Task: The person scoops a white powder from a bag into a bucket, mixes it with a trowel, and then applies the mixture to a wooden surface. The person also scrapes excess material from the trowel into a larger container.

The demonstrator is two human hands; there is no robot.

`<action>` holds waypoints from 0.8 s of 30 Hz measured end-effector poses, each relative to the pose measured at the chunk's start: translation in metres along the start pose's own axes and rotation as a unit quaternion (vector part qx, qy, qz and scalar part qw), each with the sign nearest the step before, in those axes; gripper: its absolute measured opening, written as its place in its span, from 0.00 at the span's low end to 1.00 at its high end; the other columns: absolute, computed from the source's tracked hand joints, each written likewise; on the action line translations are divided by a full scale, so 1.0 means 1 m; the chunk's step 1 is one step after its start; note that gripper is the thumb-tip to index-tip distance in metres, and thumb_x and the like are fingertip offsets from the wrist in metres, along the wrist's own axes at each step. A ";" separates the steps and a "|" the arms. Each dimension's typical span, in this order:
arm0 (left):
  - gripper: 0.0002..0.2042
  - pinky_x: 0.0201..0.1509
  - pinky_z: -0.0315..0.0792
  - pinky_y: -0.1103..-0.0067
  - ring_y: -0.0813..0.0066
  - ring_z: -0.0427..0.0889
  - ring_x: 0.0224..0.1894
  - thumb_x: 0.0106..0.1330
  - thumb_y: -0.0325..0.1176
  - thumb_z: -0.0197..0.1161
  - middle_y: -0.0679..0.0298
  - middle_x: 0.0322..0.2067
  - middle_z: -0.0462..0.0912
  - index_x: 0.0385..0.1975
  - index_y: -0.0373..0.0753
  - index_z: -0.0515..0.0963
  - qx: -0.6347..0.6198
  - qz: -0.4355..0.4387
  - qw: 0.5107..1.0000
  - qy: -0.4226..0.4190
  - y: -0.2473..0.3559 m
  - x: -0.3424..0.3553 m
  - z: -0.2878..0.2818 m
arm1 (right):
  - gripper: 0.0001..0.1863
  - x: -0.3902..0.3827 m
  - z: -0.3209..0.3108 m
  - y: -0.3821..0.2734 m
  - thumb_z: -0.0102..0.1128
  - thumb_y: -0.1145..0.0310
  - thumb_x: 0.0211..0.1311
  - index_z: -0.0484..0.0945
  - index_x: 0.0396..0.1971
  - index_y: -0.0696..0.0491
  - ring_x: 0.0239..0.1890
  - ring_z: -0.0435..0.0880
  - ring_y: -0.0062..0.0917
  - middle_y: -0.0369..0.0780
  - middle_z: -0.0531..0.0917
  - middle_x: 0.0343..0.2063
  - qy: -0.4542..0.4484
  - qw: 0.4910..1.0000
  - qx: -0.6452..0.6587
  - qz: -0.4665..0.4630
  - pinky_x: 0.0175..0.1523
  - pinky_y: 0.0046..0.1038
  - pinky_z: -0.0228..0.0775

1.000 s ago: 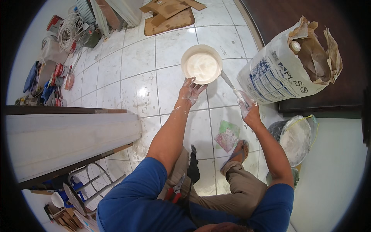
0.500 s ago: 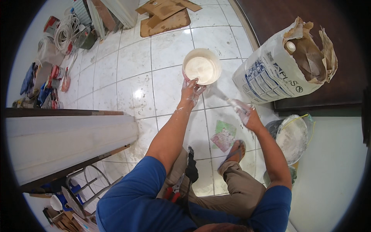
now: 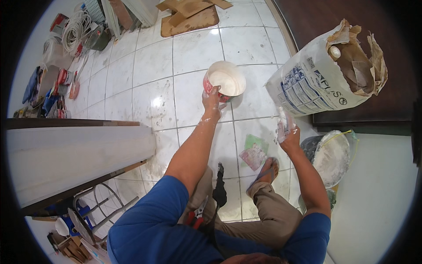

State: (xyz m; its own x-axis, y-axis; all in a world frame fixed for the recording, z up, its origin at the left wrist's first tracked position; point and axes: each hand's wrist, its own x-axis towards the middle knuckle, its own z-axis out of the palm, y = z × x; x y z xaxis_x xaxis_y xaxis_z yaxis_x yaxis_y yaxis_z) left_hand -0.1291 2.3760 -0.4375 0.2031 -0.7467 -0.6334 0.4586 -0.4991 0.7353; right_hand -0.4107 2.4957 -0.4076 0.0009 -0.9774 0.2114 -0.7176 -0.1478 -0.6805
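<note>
My left hand [image 3: 211,103] grips a round plastic tub [image 3: 238,75] by its near side, thumb over the rim. The tub is red outside and off-white inside, tilted a little, with a smooth whitish material at the bottom. To the right, my right hand [image 3: 288,137] is closed round a putty knife [image 3: 283,115] coated in white, held in front of the paper sack; the blade is hard to make out against it. White residue covers the fingers of both hands. The large white paper sack [image 3: 303,83] stands with its torn brown mouth uppermost and a pale rounded object inside.
A bucket [image 3: 330,165] of white powder stands by the right wall. A green and pink packet [image 3: 255,152] dusted white lies near my right foot. Cardboard [image 3: 189,20] lies ahead on the tiles. Coiled cable [image 3: 74,37] and tools line the left wall.
The tub has shifted slightly left and tilted, so its red side shows. My right hand has moved right, away from the tub, and the putty knife now points up toward the sack.
</note>
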 end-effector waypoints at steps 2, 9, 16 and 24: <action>0.37 0.59 0.68 0.50 0.56 0.75 0.56 0.57 0.42 0.69 0.55 0.57 0.72 0.65 0.44 0.59 0.005 0.016 1.000 -0.011 0.000 -0.002 -0.003 | 0.24 0.004 0.006 0.001 0.57 0.70 0.60 0.71 0.58 0.56 0.44 0.81 0.55 0.57 0.81 0.43 0.008 0.999 0.025 0.025 0.52 0.43 0.72; 0.41 0.57 0.69 0.52 0.60 0.81 0.44 0.56 0.42 0.72 0.55 0.49 0.77 0.68 0.40 0.57 0.097 0.009 0.986 -0.139 0.000 -0.012 0.004 | 0.21 0.050 0.033 0.021 0.59 0.69 0.60 0.76 0.52 0.60 0.45 0.79 0.56 0.60 0.81 0.40 0.034 0.997 -0.013 0.070 0.52 0.44 0.70; 0.44 0.55 0.70 0.54 0.59 0.80 0.50 0.55 0.46 0.73 0.53 0.51 0.78 0.69 0.38 0.57 0.097 0.022 0.991 -0.090 0.001 -0.010 -0.013 | 0.25 0.056 0.041 -0.038 0.55 0.69 0.64 0.69 0.61 0.51 0.45 0.80 0.50 0.55 0.79 0.46 -0.109 0.989 -0.093 -0.026 0.51 0.42 0.73; 0.44 0.57 0.73 0.64 0.60 0.77 0.53 0.50 0.33 0.73 0.53 0.53 0.75 0.68 0.35 0.56 0.134 0.110 0.980 -0.101 0.009 0.003 -0.018 | 0.21 0.071 0.023 -0.037 0.54 0.71 0.65 0.72 0.56 0.60 0.52 0.77 0.52 0.57 0.78 0.49 0.084 0.996 0.021 -0.008 0.59 0.41 0.66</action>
State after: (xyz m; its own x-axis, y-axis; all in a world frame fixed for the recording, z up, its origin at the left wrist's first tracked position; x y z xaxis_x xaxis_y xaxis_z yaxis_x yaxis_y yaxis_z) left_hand -0.1089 2.3774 -0.4369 0.0843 -0.9073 -0.4120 0.1745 -0.3937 0.9025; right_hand -0.3686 2.4285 -0.3835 -0.1080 -0.9362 0.3346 -0.6883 -0.1724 -0.7046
